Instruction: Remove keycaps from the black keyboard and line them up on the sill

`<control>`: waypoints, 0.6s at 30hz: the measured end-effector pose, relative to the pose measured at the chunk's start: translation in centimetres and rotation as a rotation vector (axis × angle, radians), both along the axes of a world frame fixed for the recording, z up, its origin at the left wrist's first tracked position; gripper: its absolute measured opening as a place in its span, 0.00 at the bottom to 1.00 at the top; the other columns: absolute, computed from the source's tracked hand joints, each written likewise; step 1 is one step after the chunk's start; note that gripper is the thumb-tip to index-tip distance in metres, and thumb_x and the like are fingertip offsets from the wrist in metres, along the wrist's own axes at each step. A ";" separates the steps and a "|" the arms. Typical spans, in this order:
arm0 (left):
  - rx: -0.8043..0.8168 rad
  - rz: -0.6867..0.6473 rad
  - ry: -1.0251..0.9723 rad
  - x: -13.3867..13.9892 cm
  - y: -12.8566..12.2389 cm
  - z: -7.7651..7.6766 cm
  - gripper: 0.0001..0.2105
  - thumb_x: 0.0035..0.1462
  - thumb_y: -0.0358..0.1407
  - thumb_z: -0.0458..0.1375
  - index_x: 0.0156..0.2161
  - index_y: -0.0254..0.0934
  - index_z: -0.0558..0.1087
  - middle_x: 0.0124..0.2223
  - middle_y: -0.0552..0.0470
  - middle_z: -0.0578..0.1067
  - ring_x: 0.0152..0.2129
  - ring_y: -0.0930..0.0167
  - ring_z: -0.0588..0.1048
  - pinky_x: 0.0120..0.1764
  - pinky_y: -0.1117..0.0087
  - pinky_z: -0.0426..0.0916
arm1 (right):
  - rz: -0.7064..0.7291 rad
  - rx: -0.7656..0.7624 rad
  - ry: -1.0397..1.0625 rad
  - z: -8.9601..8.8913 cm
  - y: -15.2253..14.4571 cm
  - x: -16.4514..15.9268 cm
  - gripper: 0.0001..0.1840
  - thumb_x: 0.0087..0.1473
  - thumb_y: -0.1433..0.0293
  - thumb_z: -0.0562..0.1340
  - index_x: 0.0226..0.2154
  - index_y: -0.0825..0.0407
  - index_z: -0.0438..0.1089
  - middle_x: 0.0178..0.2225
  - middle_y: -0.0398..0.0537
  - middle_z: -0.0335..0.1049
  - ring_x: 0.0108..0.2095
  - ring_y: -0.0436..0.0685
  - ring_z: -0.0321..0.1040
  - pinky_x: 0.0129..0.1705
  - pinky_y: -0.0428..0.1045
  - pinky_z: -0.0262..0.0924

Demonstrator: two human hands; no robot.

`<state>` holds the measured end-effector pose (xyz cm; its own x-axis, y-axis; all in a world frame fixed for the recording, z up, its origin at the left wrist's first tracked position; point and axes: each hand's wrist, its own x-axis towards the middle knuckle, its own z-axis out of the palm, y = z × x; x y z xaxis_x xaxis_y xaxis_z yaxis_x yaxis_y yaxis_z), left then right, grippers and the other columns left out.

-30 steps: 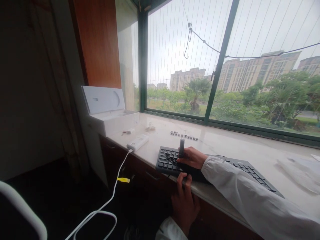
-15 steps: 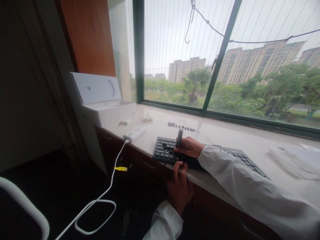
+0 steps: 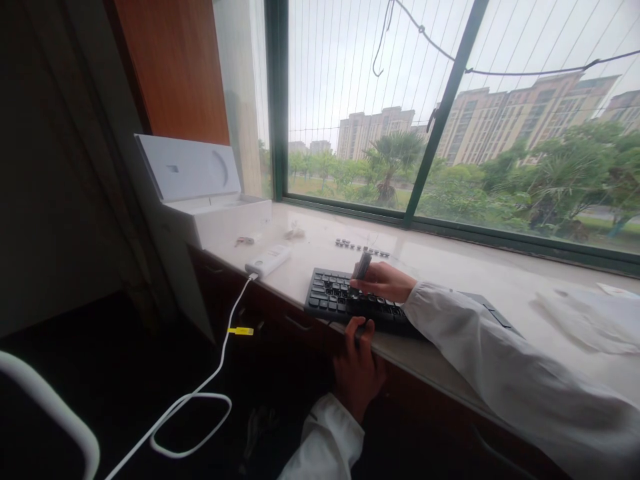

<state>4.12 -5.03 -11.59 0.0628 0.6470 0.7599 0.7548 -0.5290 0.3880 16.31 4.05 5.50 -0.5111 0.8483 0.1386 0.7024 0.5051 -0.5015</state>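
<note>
A black keyboard (image 3: 325, 305) lies along the front of the white counter, some keycaps gone at its left part. My right hand (image 3: 387, 281) is closed around a dark stick-shaped tool (image 3: 362, 265), held tilted over the keys with its lower end hidden. The tool's exact kind does not show. Below the front edge, my left hand (image 3: 359, 370) reaches up with two fingers stretched apart over the counter lip, close against the keyboard's near side. Behind the keyboard, several loose dark keycaps (image 3: 353, 247) lie in rows.
A white device (image 3: 269, 261) with a white cable (image 3: 226, 347) plugged in lies left of the keyboard. An open white box (image 3: 235, 215) stands at the left end. Clear plastic wrapping (image 3: 583, 313) lies at right. The window (image 3: 350, 210) borders the back.
The tool's top has leaned to the right, and my right hand has shifted slightly right, uncovering more keys. My left hand stays at the front edge. The view has shifted slightly.
</note>
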 end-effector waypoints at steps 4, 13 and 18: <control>0.007 -0.008 0.004 -0.1 0.0 0.0 0.26 0.52 0.29 0.55 0.58 0.39 0.62 0.57 0.44 0.66 0.48 0.66 0.73 0.33 0.73 0.74 | -0.027 0.053 0.013 0.7 -0.2 0.2 0.27 0.53 0.46 0.59 0.28 0.55 0.68 0.21 0.45 0.69 0.22 0.51 0.64 0.26 0.46 0.54; 0.005 -0.022 -0.007 0.0 0.1 0.0 0.26 0.51 0.28 0.55 0.57 0.39 0.63 0.57 0.43 0.66 0.50 0.66 0.72 0.36 0.72 0.74 | -0.014 0.115 -0.077 0.7 -0.6 -0.3 0.25 0.55 0.47 0.57 0.27 0.54 0.68 0.20 0.45 0.70 0.21 0.51 0.64 0.26 0.46 0.53; 0.004 -0.038 -0.014 0.0 -0.1 0.2 0.25 0.52 0.29 0.55 0.57 0.39 0.63 0.56 0.43 0.66 0.49 0.66 0.72 0.36 0.71 0.74 | 0.014 0.152 -0.105 0.5 -0.5 -0.2 0.25 0.55 0.48 0.57 0.27 0.54 0.69 0.21 0.45 0.69 0.22 0.50 0.62 0.26 0.46 0.52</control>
<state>4.09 -5.08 -11.38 0.0767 0.6414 0.7633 0.7287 -0.5586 0.3961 16.14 3.55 6.01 -0.5409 0.8144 0.2103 0.7393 0.5796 -0.3428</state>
